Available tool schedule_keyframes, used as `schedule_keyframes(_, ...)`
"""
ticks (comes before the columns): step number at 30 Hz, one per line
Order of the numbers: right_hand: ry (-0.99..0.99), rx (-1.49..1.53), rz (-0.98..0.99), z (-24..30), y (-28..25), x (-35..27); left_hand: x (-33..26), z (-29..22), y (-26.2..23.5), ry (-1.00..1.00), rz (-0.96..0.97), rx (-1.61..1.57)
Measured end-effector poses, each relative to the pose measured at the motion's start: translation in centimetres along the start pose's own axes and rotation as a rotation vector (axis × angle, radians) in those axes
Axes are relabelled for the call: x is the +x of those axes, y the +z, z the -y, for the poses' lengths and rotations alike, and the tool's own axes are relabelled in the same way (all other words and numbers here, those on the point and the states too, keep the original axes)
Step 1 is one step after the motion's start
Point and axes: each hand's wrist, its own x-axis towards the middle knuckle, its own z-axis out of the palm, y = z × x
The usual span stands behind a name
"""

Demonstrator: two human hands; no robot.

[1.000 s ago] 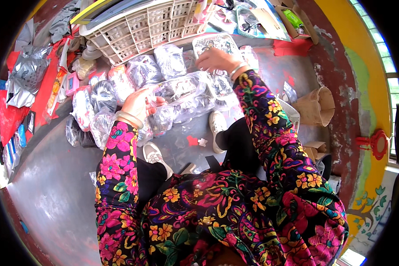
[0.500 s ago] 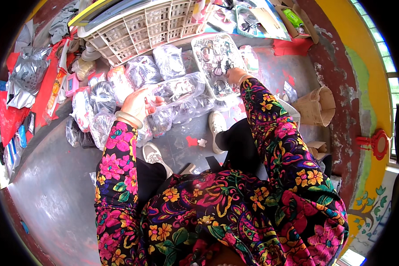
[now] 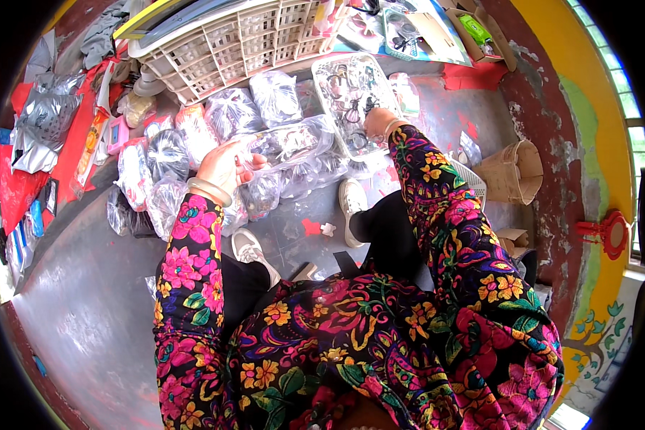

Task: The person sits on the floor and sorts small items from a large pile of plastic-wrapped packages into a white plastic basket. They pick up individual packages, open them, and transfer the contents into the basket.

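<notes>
My left hand point(image 3: 224, 166), a bangle at its wrist, grips the left end of a clear plastic bag point(image 3: 295, 143). The bag lies on other bagged goods, with small dark and pale items inside. My right hand point(image 3: 382, 122) reaches into a white plastic basket point(image 3: 320, 84) from its right side, fingers bent downward. Small accessories, black, white and clear, lie loose in the basket, among them a black bow-shaped piece point(image 3: 352, 113). The fingertips of my right hand are hidden, so what they pinch does not show.
Several filled plastic bags point(image 3: 232, 115) crowd the floor left of the basket. Behind them stands a large beige crate point(image 3: 226, 61). A cardboard box point(image 3: 512, 172) is at right, and a small box point(image 3: 484, 43) with a green packet sits far right. My shoes point(image 3: 251, 254) are close below.
The view has shifted very slightly. My left hand keeps its place on the bag, and my right hand stays in the basket with hardly any movement.
</notes>
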Motion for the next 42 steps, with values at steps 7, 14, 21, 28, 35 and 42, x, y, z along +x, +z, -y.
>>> schedule_keyframes(7, 0.006, -0.072, -0.075, -1.3, -4.7, -3.7, -0.1, 0.2, -0.3, 0.006, -0.007, 0.009)
schedule_keyframes(14, 0.27, 0.923, -0.135, -1.0, -4.5, -6.0, -0.2, 0.2, -0.4, 0.015, -0.001, 0.003)
schedule_keyframes(21, 0.115, 0.284, -0.246, -1.1, -4.1, -4.8, -0.2, 0.3, -0.5, 0.023, -0.005, 0.015)
schedule_keyframes(28, 0.189, 0.18, 0.315, -1.9, -3.3, -2.2, 0.0, 0.2, -0.3, 0.006, 0.004, 0.014)
schedule_keyframes(35, -0.077, 0.795, -0.12, 0.6, -10.8, -9.0, -0.4, 0.3, -0.6, 0.017, -0.036, 0.066)
schedule_keyframes(42, -0.35, 0.907, -0.207, 10.1, -14.0, -10.2, -0.7, -0.1, 0.4, -0.013, -0.046, 0.138)
